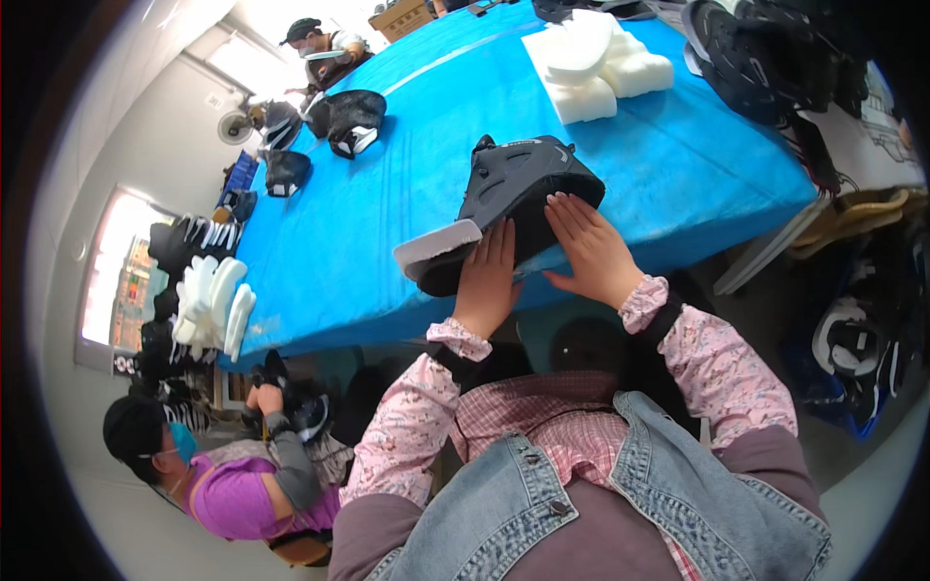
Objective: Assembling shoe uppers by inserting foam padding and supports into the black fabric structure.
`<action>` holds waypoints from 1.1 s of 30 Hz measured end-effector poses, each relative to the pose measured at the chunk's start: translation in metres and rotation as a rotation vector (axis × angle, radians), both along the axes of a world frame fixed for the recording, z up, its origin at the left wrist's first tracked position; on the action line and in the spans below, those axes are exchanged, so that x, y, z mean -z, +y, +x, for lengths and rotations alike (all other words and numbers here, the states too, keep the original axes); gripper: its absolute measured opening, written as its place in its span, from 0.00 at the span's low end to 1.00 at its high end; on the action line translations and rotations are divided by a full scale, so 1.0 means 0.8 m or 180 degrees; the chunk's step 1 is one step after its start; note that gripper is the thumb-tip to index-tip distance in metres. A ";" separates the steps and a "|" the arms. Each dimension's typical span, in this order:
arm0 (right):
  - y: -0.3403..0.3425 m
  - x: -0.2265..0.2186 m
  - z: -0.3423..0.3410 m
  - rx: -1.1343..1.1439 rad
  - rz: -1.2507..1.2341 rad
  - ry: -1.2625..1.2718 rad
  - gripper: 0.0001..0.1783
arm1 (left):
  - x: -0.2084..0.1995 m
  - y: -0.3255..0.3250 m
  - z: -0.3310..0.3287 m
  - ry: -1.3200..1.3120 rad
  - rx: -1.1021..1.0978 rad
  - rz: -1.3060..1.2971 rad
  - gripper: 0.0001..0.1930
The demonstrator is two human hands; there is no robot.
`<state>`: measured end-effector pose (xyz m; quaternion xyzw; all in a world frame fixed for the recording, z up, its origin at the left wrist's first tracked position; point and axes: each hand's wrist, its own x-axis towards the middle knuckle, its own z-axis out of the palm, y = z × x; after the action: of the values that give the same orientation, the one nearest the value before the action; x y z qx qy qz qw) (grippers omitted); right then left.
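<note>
A black padded boot liner (518, 174), or a similar boot part, lies tilted on the near edge of the blue-covered table. A pale grey-white foam flap (438, 246) sticks out at its left end. My left hand (487, 281) rests on its near side beside the flap, fingers stretched and lying flat. On its right part, my right hand (591, 247) also lies flat with fingers straight. Both thumbs stand apart from the fingers and point toward each other. The underside of the liner is hidden.
White foam pieces (591, 63) are stacked on the blue table cover (426, 116). Black boot parts (351, 118) lie at the far left, more (765, 58) at the right. Upright white foam pieces (208, 305) stand left. A co-worker (232, 484) sits close on my left; another (325, 48) works at the far end.
</note>
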<state>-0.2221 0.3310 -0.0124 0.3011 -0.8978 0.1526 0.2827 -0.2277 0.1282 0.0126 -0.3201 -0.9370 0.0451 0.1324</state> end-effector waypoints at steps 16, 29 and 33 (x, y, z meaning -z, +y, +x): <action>0.003 -0.037 0.008 -0.0236 -0.0122 0.0212 0.23 | -0.138 -0.003 0.041 0.1190 0.0573 -0.0115 0.16; -0.047 -0.010 -0.017 -0.0202 -0.0243 -0.0163 0.34 | -0.069 -0.009 -0.021 0.0192 0.0154 0.2289 0.31; -0.042 -0.008 -0.024 -0.0125 -0.0218 -0.0290 0.36 | -0.060 0.019 -0.024 0.0541 0.0167 0.2446 0.29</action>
<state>-0.2411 0.2977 -0.0062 0.3015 -0.8979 0.2024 0.2486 -0.2470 0.1435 0.0605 -0.2662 -0.8628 -0.2860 0.3208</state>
